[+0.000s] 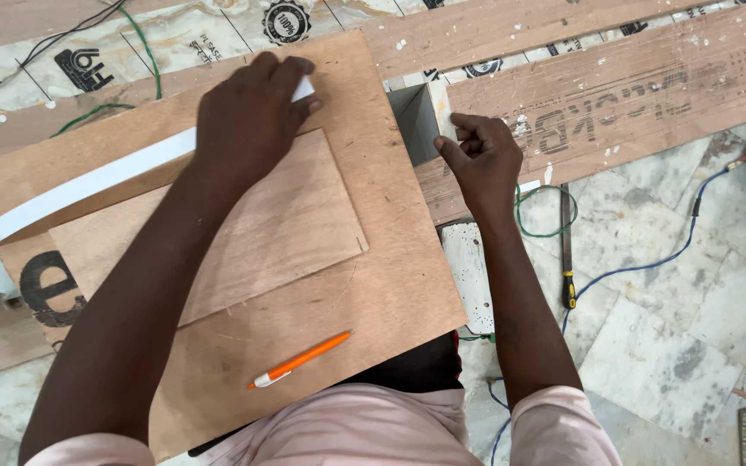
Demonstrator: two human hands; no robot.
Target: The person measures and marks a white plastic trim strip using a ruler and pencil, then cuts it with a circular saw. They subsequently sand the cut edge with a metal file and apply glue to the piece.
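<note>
View from above of a person working over a large plywood board that rests across their lap. A smaller plywood panel lies flat on top of it. The left hand presses down, palm flat and fingers together, on one end of a long white edging strip at the far edge of the smaller panel; the grip is a flat press, not a pinch. The strip runs out to the left, past the board's edge, and curls back on itself there. The right hand is loosely curled, its fingertips at the edge of a small grey metal piece standing just beyond the board's right corner; whether it truly holds that piece cannot be told. An orange and white pen lies on the board near the person's body. To the right, on the tiled floor, lie a file with a yellow and black handle and a blue cable.
</note>
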